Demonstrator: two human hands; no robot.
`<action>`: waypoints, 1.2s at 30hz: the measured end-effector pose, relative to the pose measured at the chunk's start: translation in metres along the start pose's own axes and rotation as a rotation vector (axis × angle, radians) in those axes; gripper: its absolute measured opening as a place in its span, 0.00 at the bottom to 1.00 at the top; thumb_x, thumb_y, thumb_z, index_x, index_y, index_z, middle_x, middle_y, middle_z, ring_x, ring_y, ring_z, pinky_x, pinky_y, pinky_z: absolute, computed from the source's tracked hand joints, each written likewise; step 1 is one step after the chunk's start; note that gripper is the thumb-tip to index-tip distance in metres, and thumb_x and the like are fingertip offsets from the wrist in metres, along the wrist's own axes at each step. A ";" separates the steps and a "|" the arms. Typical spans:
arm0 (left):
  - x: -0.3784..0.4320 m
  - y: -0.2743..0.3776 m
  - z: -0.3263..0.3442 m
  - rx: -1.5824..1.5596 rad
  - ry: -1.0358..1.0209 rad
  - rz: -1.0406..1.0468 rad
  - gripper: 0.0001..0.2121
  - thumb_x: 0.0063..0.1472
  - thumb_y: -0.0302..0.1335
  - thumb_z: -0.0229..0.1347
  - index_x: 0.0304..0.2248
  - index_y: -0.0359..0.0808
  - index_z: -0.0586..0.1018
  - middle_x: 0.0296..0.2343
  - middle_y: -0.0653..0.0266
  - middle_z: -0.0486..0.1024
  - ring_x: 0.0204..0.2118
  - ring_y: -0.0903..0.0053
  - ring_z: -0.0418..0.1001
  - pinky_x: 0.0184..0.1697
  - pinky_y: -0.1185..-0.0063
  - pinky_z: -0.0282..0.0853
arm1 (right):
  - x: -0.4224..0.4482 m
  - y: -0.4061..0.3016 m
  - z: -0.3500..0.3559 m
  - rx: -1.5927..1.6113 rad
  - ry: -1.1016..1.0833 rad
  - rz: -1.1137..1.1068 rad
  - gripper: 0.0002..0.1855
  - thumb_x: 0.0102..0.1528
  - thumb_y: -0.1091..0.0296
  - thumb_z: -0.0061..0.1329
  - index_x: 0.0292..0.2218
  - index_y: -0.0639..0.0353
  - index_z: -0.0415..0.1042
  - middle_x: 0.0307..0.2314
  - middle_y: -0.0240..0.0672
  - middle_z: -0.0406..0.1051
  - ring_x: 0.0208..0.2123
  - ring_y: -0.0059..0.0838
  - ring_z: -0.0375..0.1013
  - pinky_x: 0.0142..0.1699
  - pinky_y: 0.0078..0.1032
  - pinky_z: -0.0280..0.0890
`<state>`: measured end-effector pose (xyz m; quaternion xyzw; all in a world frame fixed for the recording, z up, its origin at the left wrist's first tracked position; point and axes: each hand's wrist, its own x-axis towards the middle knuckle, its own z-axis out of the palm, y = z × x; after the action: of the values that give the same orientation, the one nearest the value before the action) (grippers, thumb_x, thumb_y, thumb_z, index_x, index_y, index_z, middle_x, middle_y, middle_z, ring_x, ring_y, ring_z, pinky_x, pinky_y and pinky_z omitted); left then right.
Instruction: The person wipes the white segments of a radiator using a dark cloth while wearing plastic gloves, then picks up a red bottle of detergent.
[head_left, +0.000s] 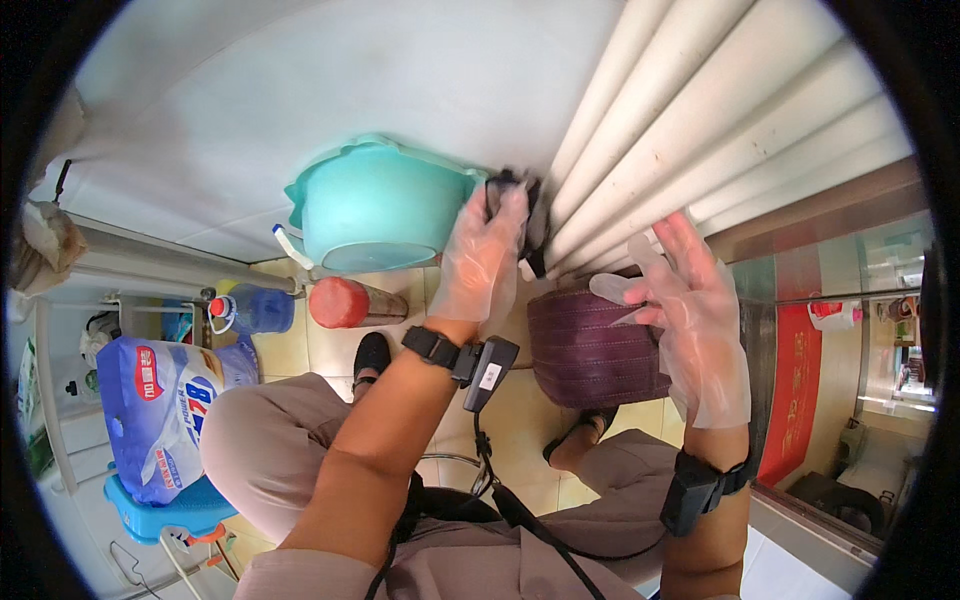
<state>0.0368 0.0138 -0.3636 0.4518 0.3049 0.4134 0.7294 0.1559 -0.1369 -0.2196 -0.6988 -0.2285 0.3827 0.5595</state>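
Note:
My left hand (484, 251), in a clear plastic glove, grips a dark cloth (538, 225) at the foot of a row of white pipes (660, 142). The cloth is blurred and partly hidden by the fingers. My right hand (679, 292), gloved too, holds nothing; its fingers are spread beside the lower end of the pipes. Loose glove tips stick out past its fingers. Left of the cloth, a turquoise plastic basin (375, 202) leans on its side against the white wall (465, 82). Below my right hand stands a purple item with stitched lines (592, 349), perhaps a bag or stool.
Left on the tiled floor (289, 360) stand a red-topped cylinder (356, 302) and a jug of blue liquid (262, 307). A blue detergent bag (154, 412) rests on a blue plastic stool (165, 514). A glass-fronted cabinet (885, 360) with a red strip borders the right.

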 end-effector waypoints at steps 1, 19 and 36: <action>0.003 0.021 0.012 0.060 -0.054 0.075 0.14 0.67 0.34 0.53 0.47 0.33 0.75 0.32 0.72 0.71 0.31 0.89 0.64 0.34 0.87 0.62 | -0.001 0.000 0.000 -0.004 -0.008 -0.015 0.37 0.59 0.70 0.49 0.66 0.60 0.50 0.63 0.46 0.54 0.31 0.17 0.71 0.36 0.15 0.66; -0.067 -0.127 -0.040 0.337 0.180 -0.182 0.19 0.65 0.33 0.57 0.50 0.30 0.73 0.30 0.66 0.74 0.32 0.75 0.71 0.39 0.74 0.69 | -0.002 0.002 0.005 0.004 0.076 -0.046 0.37 0.60 0.70 0.50 0.65 0.67 0.50 0.61 0.51 0.57 0.29 0.20 0.73 0.31 0.16 0.69; -0.014 -0.132 -0.081 1.405 -0.335 0.347 0.25 0.55 0.34 0.63 0.51 0.35 0.72 0.40 0.51 0.77 0.44 0.61 0.75 0.50 0.70 0.69 | 0.000 -0.005 0.003 0.076 -0.076 -0.016 0.33 0.60 0.71 0.49 0.64 0.61 0.56 0.59 0.44 0.61 0.31 0.18 0.72 0.34 0.17 0.67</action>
<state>0.0074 0.0015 -0.5151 0.9106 0.3065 0.1556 0.2294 0.1539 -0.1338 -0.2147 -0.6602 -0.2403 0.4128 0.5797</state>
